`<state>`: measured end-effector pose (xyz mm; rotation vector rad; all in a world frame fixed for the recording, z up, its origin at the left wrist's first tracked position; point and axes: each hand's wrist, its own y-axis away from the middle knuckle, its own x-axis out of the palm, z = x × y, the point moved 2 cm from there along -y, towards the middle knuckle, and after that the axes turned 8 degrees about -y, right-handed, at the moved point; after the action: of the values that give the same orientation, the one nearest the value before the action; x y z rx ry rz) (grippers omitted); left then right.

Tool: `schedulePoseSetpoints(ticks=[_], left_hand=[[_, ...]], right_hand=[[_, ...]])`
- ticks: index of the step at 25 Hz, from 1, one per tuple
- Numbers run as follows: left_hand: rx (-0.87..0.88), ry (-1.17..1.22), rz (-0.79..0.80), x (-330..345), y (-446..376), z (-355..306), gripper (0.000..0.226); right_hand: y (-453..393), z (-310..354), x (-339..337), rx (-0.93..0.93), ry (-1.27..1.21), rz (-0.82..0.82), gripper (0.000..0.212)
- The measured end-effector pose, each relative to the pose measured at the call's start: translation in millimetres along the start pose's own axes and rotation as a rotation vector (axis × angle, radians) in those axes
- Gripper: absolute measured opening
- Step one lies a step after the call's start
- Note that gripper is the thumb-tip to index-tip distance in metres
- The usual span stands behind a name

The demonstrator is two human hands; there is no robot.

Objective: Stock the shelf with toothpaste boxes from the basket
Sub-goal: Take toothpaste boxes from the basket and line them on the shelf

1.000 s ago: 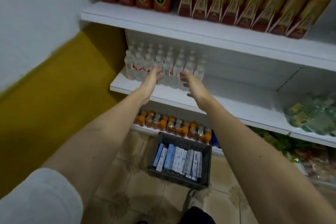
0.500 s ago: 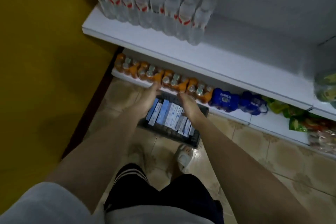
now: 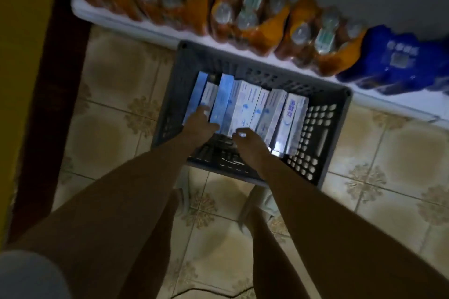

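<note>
Dim shop aisle, patterned floor tiles point(image 3: 379, 153) across the lower frame, a mustard wall point(image 3: 21, 56) down the left edge.

At frame centre, left hand point(image 3: 198, 122) down inside the basket point(image 3: 323, 143), fingers spread and touching the near ends of the leftmost toothpaste boxes point(image 3: 245, 107); not curled round any box as far as visible, so still ungripped. Right hand point(image 3: 247, 139) just beside it, fingers loosely bent over the near ends of the middle boxes, touching or nearly so; too blurred to call a pinch, nothing lifted.

Boxes packed side by side on edge in the left and middle of the basket, right part bare down to the perforated bottom. Basket on the floor, far wall against the lowest shelf point(image 3: 150, 31), running across the upper frame.

On that shelf, shrink-wrapped orange bottle packs point(image 3: 243, 17), then blue packs point(image 3: 393, 60) at upper right.

Changed within the last second: both hands away from the water bottles on a higher shelf, view tipped downward, arms dropped to the basket, and now in contact with the boxes rather than above them. Meaning for the task, as a judgement: picking stage just starting, no box out yet, next need a firm hold on one or several boxes before rising to the shelf.
</note>
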<state>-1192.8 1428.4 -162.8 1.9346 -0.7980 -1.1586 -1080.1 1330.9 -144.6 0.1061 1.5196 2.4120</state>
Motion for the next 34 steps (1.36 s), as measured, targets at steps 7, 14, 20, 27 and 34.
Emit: schedulePoseSetpoints(ticks=[7, 14, 20, 27, 34], left_hand=[[0.002, -0.112, -0.102, 72, -129, 24, 0.076], [0.024, 0.167, 0.001, 59, -139, 45, 0.061], [-0.273, 0.728, 0.096, 43, -124, 68, 0.073], [-0.237, 0.87, 0.06, 50, -134, 79, 0.053], [-0.203, 0.676, -0.073, 48, -140, 83, 0.054]], right_hand=[[-166, -27, 20, -0.043, 0.108, -0.052, 0.034], [-174, -41, 21, -0.061, -0.02, -0.186, 0.041], [-168, -8, 30, -0.022, 0.006, -0.172, 0.037], [-193, 4, 70, -0.09, 0.374, -0.27, 0.026], [-232, 3, 81, 0.063, 0.37, -0.309, 0.05]])
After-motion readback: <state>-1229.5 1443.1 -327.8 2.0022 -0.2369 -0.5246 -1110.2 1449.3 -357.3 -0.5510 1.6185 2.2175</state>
